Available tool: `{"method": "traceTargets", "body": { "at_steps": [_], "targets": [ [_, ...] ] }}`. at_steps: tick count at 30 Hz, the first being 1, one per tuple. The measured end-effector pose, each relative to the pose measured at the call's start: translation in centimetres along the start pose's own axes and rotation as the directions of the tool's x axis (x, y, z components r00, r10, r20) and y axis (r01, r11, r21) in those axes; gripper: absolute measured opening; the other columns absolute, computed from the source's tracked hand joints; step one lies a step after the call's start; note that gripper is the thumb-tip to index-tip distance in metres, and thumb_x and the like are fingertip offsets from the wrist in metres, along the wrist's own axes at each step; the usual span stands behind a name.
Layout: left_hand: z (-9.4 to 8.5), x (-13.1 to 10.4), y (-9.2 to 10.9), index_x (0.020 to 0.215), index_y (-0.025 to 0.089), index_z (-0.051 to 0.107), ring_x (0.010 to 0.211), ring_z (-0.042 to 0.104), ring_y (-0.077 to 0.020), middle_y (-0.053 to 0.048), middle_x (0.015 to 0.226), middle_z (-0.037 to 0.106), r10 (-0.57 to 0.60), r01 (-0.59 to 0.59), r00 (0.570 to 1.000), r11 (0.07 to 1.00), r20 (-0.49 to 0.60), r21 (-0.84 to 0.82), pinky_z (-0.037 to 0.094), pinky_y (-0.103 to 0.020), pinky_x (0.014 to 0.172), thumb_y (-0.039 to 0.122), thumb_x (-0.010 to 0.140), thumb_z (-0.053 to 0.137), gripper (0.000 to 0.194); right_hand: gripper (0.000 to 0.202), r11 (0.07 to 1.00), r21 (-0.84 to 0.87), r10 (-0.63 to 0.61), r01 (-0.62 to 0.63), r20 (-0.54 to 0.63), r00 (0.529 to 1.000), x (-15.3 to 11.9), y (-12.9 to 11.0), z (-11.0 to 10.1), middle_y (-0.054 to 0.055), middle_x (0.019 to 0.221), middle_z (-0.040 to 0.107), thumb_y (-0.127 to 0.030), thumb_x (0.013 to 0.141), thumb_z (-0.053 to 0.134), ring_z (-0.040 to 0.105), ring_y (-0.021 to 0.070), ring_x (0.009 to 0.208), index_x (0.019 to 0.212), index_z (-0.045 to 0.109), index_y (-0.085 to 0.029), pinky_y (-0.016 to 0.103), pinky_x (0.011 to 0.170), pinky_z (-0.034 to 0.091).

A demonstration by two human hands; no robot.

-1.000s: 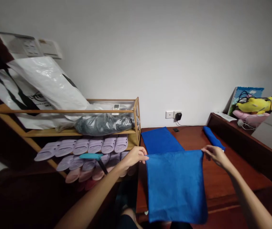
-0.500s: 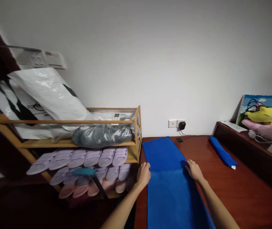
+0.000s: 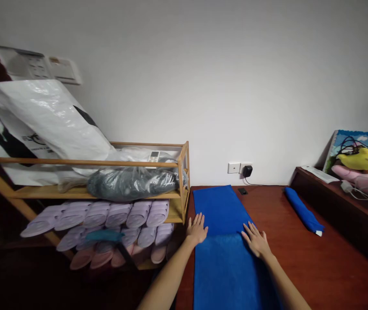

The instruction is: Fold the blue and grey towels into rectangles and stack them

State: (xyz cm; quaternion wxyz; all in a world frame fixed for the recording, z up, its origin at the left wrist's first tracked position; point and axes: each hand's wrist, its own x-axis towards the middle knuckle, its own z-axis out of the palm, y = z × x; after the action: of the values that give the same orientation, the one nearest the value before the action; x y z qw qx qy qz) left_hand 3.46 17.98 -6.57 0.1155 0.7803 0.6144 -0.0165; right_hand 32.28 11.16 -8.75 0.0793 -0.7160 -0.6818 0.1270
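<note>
A long blue cloth (image 3: pixel 224 267) lies spread on the reddish-brown table (image 3: pixel 303 262), with a crease or fold line across it near my hands. On its left edge my left hand (image 3: pixel 197 229) rests flat with the fingers spread. My right hand (image 3: pixel 256 240) lies on the right edge, fingers apart, opposite the left one. Neither hand grips the cloth. A rolled blue cloth (image 3: pixel 303 210) with a white tag lies farther right on the table.
Left of the table stands a wooden rack (image 3: pixel 106 162) with lilac slippers (image 3: pixel 117 214), bags and a remote (image 3: pixel 153 156). A black plug (image 3: pixel 247 171) sits in the wall socket. On the raised right ledge are a yellow plush toy (image 3: pixel 366 160) and cables.
Both hands have loosened from the cloth's edges and flattened onto it with fingers spread. The view has shifted slightly, so the rack appears farther left.
</note>
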Motion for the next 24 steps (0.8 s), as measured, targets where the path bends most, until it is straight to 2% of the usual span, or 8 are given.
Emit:
{"method": "traceTargets", "body": {
  "at_steps": [3,6,8,10,15,19,21,24],
  "targets": [
    [-0.9,1.7,-0.9,0.143,0.020,0.024,0.140,0.011,-0.0252,-0.007,0.153,0.017,-0.017,0.017,1.000,1.000,0.024,0.017,0.004,-0.053,0.112,0.048,0.090,0.035,0.061,0.070,1.000,-0.009,-0.012,0.012,-0.008,1.000,0.2,-1.2,-0.1,0.007,0.150,0.024,-0.066,0.086,0.012,0.018,0.0248,0.139,0.141,0.030,-0.028,0.057,0.108,0.016],
    [-1.3,2.3,-1.3,0.143,0.017,0.025,0.140,0.012,-0.0287,-0.011,0.153,0.019,-0.036,0.036,0.999,0.999,0.001,0.035,0.004,-0.056,0.111,0.049,0.088,0.040,0.065,0.070,0.998,-0.020,-0.062,0.061,-0.026,0.998,0.1,-2.4,-0.4,0.009,0.147,0.033,-0.067,0.085,0.014,0.027,0.0271,0.135,0.138,0.038,-0.028,0.056,0.107,0.018],
    [-1.2,2.0,-1.2,0.144,0.013,0.020,0.141,0.006,-0.0265,-0.013,0.153,0.013,-0.022,0.024,0.999,0.999,-0.049,0.044,0.002,-0.052,0.112,0.041,0.090,0.035,0.063,0.068,0.994,-0.026,-0.103,0.102,-0.043,0.994,-0.2,-2.8,-0.6,0.008,0.145,0.037,-0.067,0.086,0.015,0.032,0.0276,0.133,0.134,0.044,-0.029,0.054,0.107,0.018],
    [-0.8,1.3,-0.8,0.146,0.012,0.013,0.141,0.000,-0.0219,-0.010,0.154,0.007,0.008,-0.004,0.994,0.999,-0.107,0.046,0.001,-0.046,0.113,0.036,0.091,0.026,0.061,0.066,0.991,-0.029,-0.133,0.131,-0.062,0.989,-0.4,-2.8,-0.8,0.007,0.145,0.037,-0.065,0.087,0.014,0.033,0.0275,0.132,0.133,0.045,-0.030,0.054,0.108,0.018],
    [0.6,0.4,-0.6,0.145,0.018,0.017,0.141,0.008,-0.0214,-0.006,0.153,0.012,0.042,-0.039,0.989,0.999,-0.142,0.021,0.013,-0.047,0.112,0.048,0.092,0.016,0.061,0.064,0.984,-0.023,-0.175,0.174,-0.055,0.983,-1.3,-2.2,-0.5,0.004,0.149,0.029,-0.065,0.087,0.017,0.027,0.0259,0.135,0.139,0.034,-0.032,0.053,0.108,0.019],
    [0.2,0.5,-0.7,0.144,0.019,0.023,0.140,0.013,-0.0245,-0.008,0.152,0.017,0.073,-0.071,0.984,0.997,-0.160,0.013,0.013,-0.052,0.111,0.046,0.092,0.020,0.059,0.062,0.985,-0.010,-0.175,0.175,-0.055,0.983,-2.0,-1.7,-0.2,0.001,0.152,0.019,-0.062,0.089,0.016,0.020,0.0230,0.138,0.143,0.021,-0.034,0.054,0.110,0.016],
    [-0.4,-0.4,-0.4,0.145,0.018,0.020,0.140,0.012,-0.0248,-0.009,0.152,0.017,0.106,-0.105,0.974,0.994,-0.200,0.016,0.011,-0.053,0.111,0.044,0.094,0.018,0.057,0.059,0.986,0.001,-0.168,0.169,-0.093,0.981,-2.4,-1.4,-0.2,0.000,0.153,0.014,-0.060,0.090,0.016,0.016,0.0224,0.139,0.144,0.015,-0.035,0.056,0.110,0.015],
    [-0.4,-3.1,-0.1,0.146,0.023,0.007,0.141,0.008,-0.0198,-0.003,0.154,0.012,0.216,-0.214,0.941,0.976,-0.260,0.036,0.009,-0.047,0.113,0.044,0.095,0.015,0.055,0.057,0.975,0.010,-0.220,0.223,-0.131,0.967,-3.1,-0.6,-0.2,-0.001,0.154,0.012,-0.057,0.091,0.018,0.014,0.0212,0.140,0.144,0.008,-0.038,0.056,0.110,0.015]
  ]
}}
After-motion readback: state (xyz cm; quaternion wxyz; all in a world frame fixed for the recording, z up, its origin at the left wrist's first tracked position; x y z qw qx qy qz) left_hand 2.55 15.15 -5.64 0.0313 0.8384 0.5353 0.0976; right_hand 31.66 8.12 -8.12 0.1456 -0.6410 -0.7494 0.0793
